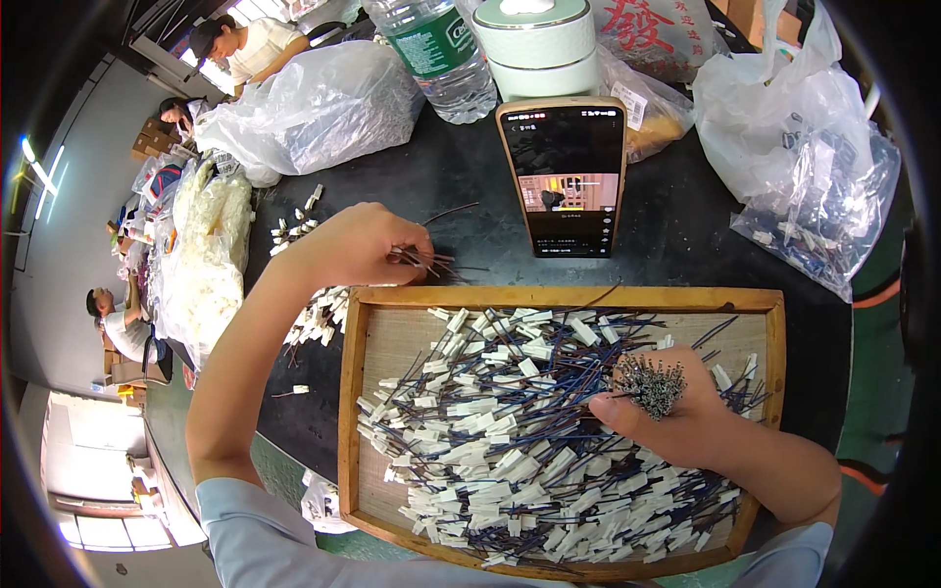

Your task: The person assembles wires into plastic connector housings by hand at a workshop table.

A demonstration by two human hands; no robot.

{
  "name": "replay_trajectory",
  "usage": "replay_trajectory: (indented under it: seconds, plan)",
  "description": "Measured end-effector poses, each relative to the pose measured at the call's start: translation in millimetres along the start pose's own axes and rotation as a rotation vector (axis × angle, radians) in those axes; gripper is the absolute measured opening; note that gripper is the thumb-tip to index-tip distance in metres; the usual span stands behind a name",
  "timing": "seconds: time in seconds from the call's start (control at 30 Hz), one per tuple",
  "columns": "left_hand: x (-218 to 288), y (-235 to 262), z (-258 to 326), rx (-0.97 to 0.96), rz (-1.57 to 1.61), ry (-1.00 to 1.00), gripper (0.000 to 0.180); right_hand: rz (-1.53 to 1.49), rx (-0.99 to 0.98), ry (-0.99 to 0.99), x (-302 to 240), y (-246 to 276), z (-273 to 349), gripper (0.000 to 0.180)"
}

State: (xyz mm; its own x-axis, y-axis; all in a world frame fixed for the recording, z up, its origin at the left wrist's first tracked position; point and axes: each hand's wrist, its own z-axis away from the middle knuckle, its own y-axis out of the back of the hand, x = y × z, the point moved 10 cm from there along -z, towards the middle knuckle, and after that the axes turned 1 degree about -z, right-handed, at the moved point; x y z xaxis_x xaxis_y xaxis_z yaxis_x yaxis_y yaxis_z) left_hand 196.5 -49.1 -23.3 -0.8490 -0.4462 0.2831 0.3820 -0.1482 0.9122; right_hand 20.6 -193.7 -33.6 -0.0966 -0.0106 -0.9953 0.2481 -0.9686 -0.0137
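My left hand (358, 243) is closed over the table beyond the tray's far left corner. Thin dark wires (443, 263) stick out from its fingers. White connectors with wires (328, 312) lie in a pile below and beside that hand. Over the right part of the tray, my right hand (691, 431) is wrapped round a tight bundle of thin wires (649, 386), whose small metallic ends face up. Beneath it, the wooden-framed tray (348, 412) holds a heap of white connectors (529, 461) with dark blue and brown wires.
A phone (567, 181) stands upright beyond the tray. Behind it are a water bottle (441, 59) and a pale green canister (537, 49). Plastic bags (314, 108) lie at the far left, with more bags (804, 147) at the right. Other people (257, 49) sit farther off.
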Motion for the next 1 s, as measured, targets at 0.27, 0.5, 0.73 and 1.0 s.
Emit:
replay_trajectory:
  seconds: [0.27,0.5,0.73,1.0]
  plan:
    - [-4,3,3,0.126,-0.229,0.067,0.019,-0.007,0.002,-0.019,3,0,1,0.016]
    - [-16,15,-3,0.311,-0.222,0.071,0.018,-0.021,-0.03,-0.023,2,-2,1,0.014]
    - [-25,-7,-15,0.144,-0.472,0.19,0.022,-0.002,-0.025,-0.037,4,-1,1,0.015]
    - [-32,33,9,0.506,-0.116,0.184,0.018,-0.004,-0.006,-0.037,5,0,2,0.015]
